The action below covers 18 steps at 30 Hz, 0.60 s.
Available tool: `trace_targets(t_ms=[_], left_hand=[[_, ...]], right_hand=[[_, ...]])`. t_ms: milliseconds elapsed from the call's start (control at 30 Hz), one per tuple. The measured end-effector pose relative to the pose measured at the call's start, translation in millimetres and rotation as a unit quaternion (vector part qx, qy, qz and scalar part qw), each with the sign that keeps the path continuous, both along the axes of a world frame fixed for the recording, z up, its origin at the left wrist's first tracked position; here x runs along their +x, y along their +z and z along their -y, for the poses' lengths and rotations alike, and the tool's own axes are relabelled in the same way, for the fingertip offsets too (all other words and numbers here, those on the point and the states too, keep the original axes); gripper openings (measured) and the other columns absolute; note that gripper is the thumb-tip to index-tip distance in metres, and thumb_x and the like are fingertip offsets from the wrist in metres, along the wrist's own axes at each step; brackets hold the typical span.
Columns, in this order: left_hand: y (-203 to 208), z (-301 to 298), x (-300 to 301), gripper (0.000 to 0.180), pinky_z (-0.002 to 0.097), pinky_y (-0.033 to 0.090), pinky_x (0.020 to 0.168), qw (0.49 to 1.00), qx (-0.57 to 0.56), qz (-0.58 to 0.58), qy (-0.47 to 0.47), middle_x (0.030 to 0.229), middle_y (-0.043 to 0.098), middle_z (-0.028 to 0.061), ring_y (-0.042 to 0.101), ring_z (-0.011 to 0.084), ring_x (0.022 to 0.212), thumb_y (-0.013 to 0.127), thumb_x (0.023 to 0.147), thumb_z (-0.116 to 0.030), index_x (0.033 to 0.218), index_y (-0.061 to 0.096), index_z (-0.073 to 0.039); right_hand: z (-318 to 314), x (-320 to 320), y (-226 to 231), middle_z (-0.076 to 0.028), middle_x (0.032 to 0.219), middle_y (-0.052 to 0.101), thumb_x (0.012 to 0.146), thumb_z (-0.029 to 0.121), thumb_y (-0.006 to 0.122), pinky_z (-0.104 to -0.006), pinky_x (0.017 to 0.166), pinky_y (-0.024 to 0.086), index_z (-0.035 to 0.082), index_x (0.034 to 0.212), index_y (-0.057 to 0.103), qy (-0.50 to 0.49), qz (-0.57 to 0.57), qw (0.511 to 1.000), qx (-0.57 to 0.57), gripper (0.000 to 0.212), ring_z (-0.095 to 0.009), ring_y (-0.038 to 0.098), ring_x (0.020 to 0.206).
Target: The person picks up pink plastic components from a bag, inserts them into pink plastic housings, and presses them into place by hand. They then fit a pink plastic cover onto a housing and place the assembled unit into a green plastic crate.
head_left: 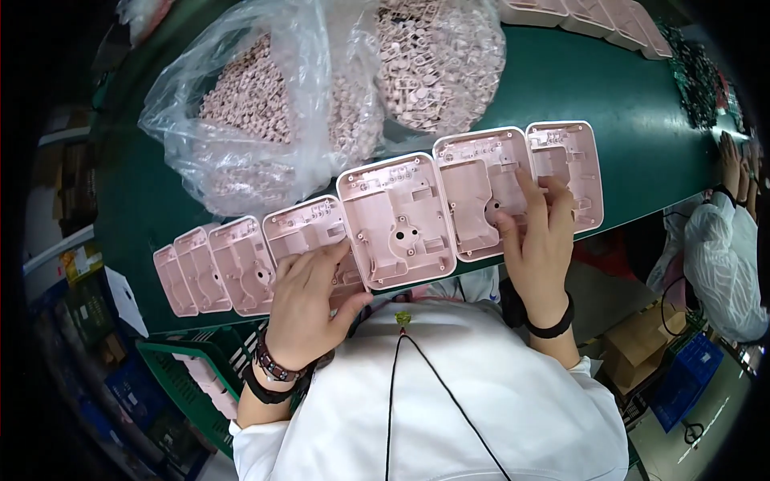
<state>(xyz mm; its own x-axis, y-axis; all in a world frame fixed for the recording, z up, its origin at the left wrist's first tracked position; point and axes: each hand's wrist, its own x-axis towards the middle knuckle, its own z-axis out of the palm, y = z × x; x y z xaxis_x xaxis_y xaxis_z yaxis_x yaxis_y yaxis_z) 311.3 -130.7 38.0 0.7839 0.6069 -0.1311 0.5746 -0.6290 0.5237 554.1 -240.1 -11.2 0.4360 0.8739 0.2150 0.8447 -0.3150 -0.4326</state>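
Note:
A row of pale pink plastic housings lies along the table's near edge, open side up, with ribs and screw posts inside. Directly before me is the middle housing (401, 210), with two dark round holes in it. My left hand (309, 297) rests over the housing to its left (301, 220), fingers stretched and thumb apart by the middle housing's lower corner. Over the housing to the right (465, 180) reaches my right hand (541, 232), thumb and fingers spread. Its fingertips lie near the wall shared with the end housing (589, 192). I see nothing held in either hand.
Behind the row, clear plastic bags (309, 104) hold many small pink parts. More pink housings (605, 24) stand at the far right, beside a pile of dark parts (691, 76). A green crate (180, 381) sits below left. At right is a co-worker's sleeve (726, 264).

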Motion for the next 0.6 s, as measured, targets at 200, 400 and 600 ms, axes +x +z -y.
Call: trace_targets(t_ms=[200,400,600], left_hand=[[3.5,0.7,53.1,0.070,0.0398,0.034,0.089,0.990,-0.100,-0.018,-0.097,0.110,0.053,0.0194,0.049,0.0343,0.098,0.071,0.068,-0.024,0.126,0.040,0.000],[-6.4,33.1,149.5,0.075,0.0421,0.027,0.093,0.960,-0.102,0.040,-0.259,0.122,0.043,0.0203,0.040,0.0330,0.112,0.071,0.067,-0.022,0.132,0.035,-0.009],[-42.0,23.1,258.7,0.054,0.0433,0.029,0.091,0.957,0.043,0.137,-0.253,0.120,0.044,0.0229,0.040,0.0338,0.113,0.065,0.066,-0.013,0.118,0.050,-0.012]], right_hand=[[16.0,45.7,11.9,-0.019,0.114,0.043,0.078,0.019,0.062,-0.0375,0.079,0.041,0.008,0.125,0.044,-0.077,0.055,0.995,-0.007,0.051,-0.033,0.046,0.098],[40.2,137.8,15.0,-0.021,0.119,0.039,0.076,0.027,0.065,-0.0393,0.089,0.038,0.012,0.129,0.041,-0.096,-0.008,0.995,-0.038,0.061,-0.035,0.044,0.106],[24.6,254.3,-9.7,-0.025,0.120,0.039,0.071,0.049,0.066,-0.0470,0.089,0.038,0.017,0.126,0.046,-0.193,0.127,0.970,-0.078,0.067,-0.037,0.043,0.109]])
